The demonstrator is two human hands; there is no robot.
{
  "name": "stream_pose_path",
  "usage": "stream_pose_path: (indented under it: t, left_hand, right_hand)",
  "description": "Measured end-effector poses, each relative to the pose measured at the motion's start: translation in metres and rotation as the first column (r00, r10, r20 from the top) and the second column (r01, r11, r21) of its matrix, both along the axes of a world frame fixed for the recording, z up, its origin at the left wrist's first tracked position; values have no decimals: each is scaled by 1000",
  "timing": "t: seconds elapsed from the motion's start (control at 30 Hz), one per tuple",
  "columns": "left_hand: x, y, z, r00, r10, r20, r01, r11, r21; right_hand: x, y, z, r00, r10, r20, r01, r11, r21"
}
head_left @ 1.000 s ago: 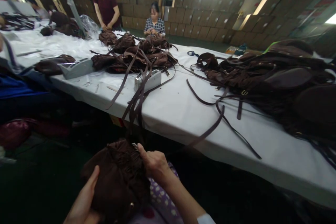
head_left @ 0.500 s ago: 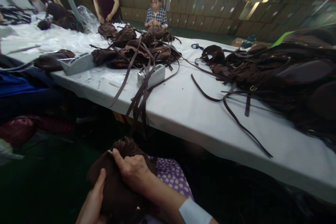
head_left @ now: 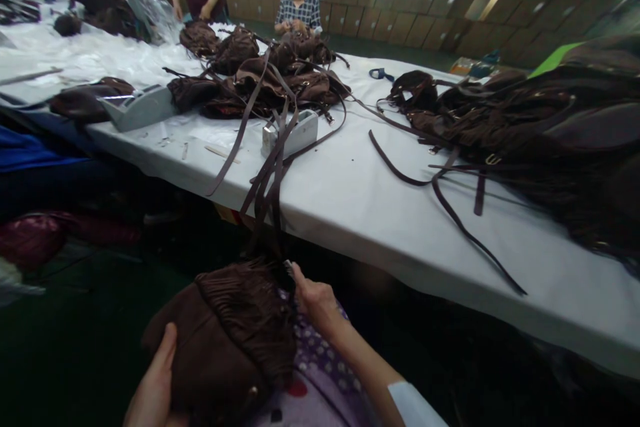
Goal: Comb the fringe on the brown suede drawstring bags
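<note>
Holding of a brown bag on the lap, as seen in the head view, at the near centre below the table edge.
The bag is gripped from its near left side by the left hand, the thumb laid along the suede and the fingers hidden beneath. Its gathered top edge is pinched at the far right corner by the right hand, closed around it. Just beyond the bag, a bundle of brown straps is hung over the edge of the white-covered table, draped across a grey box. A heap of brown bags is piled at the right, and another heap at the far centre, where two people are seen.
</note>
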State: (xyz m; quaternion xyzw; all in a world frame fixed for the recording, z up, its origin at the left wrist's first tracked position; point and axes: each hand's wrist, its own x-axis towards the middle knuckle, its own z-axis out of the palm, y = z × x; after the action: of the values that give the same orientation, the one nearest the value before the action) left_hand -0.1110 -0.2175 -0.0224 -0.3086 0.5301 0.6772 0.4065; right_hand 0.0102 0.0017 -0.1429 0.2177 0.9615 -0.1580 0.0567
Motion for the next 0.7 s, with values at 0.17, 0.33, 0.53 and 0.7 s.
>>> stream_pose_path:
  t: [0.17, 0.33, 0.53, 0.7]
  left_hand:
    - [9, 14, 1, 990, -44, -132, 26, 990, -137]
    - [7, 5, -3, 999, -8, -52, 3, 995, -101]
    - [3, 1, 0, 999, 14, -52, -24, 981, -190]
    - [1, 1, 2, 993, 58, -102, -73, 986, -149]
  right_hand:
    - [-11, -54, 32, 782, 466, -414, -493, 869, 47]
    - [-21, -77, 17, 945, 312, -98, -316, 948, -28]
    - [-30, -32, -26, 982, -38, 183, 38, 999, 2]
    - [-4, 5, -17, 972, -146, 182, 138, 989, 53]
